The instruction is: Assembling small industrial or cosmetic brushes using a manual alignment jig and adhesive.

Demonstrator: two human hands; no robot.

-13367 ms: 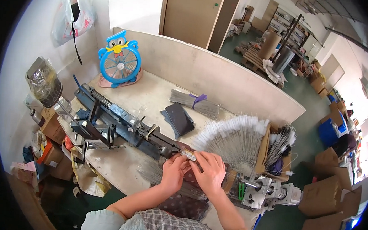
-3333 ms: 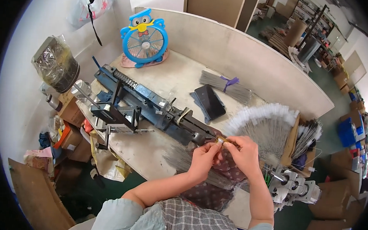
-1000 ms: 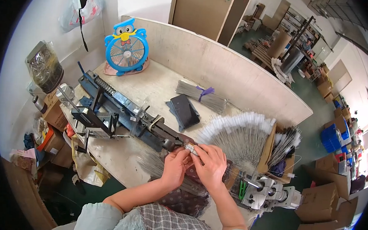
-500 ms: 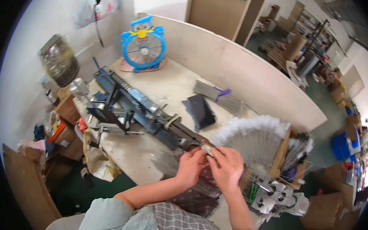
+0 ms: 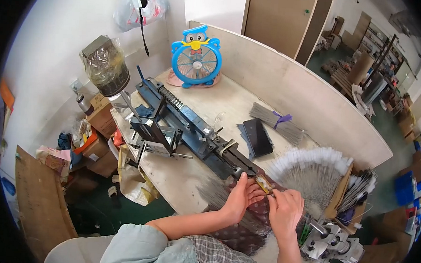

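Observation:
My left hand (image 5: 242,198) is open at the near end of a long dark metal jig (image 5: 205,148), its thumb up and its fingers stretched toward the right. Between the hands is a small yellow piece (image 5: 264,184) with a pale middle, lying in line with the jig's end. My right hand (image 5: 286,210) is closed, with thumb and fingers pinching the lower end of that yellow piece. A dark dotted cloth (image 5: 243,240) lies beneath both hands. Thin grey wires (image 5: 212,191) spread out beside my left wrist.
White-tipped wires (image 5: 313,168) fan out at the right, beside a metal clamp device (image 5: 333,245). Farther back lie a dark phone (image 5: 258,138) and a tied wire bundle (image 5: 287,127). A blue fan (image 5: 196,61) stands at the rear. A plastic-wrapped motor (image 5: 105,66) rises at the left.
The left hand has let go of its pinch and spread its fingers. The right hand has drawn slightly away from it, exposing the yellow piece. The whole view has shifted.

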